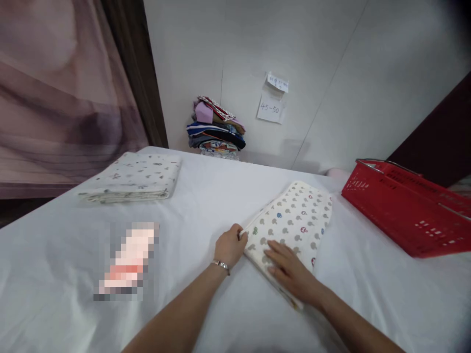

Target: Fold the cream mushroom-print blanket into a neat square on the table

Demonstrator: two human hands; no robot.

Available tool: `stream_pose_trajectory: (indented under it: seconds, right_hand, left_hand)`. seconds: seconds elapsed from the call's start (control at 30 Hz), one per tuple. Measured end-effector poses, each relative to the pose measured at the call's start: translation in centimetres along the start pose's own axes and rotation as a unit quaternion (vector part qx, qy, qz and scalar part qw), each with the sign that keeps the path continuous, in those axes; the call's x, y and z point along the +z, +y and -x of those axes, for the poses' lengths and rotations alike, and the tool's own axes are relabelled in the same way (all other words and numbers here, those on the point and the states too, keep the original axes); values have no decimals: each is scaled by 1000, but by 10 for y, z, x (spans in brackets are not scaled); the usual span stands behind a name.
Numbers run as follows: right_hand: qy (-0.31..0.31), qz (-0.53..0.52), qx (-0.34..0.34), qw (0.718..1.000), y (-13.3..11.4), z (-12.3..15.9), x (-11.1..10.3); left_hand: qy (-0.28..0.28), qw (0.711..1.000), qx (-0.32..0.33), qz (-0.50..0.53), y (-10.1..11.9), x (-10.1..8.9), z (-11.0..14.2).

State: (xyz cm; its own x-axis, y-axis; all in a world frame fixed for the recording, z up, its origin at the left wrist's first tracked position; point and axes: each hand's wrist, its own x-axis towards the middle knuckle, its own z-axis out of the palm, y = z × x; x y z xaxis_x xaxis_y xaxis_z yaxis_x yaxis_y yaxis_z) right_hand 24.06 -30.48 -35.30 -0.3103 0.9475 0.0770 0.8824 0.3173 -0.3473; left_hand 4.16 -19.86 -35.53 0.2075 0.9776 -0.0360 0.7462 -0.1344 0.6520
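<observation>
One folded cloth point(294, 213) lies on the sheet point(206, 196): the left hand point(231, 246) pinches its corner, the right hand point(290, 270) rests on it, fingers point(280, 249) spread. Beyond: one other cloth point(138, 174), one basket point(397, 208), one pile point(217, 131), two notes point(270, 109).

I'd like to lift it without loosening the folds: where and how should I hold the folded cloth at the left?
The front edge of the folded cloth looks best, approached from the wearer's side, pinching all layers together from above and below. It lies flat, and its stacked layers show along that edge.
</observation>
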Motion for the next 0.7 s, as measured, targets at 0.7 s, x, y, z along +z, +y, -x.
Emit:
stream_pose_trajectory:
  seconds: [0.7]
  right_hand:
    - [220, 75, 58, 971, -14, 82, 15]
  left_hand:
    - [23, 997, 53, 50, -6, 1, 2]
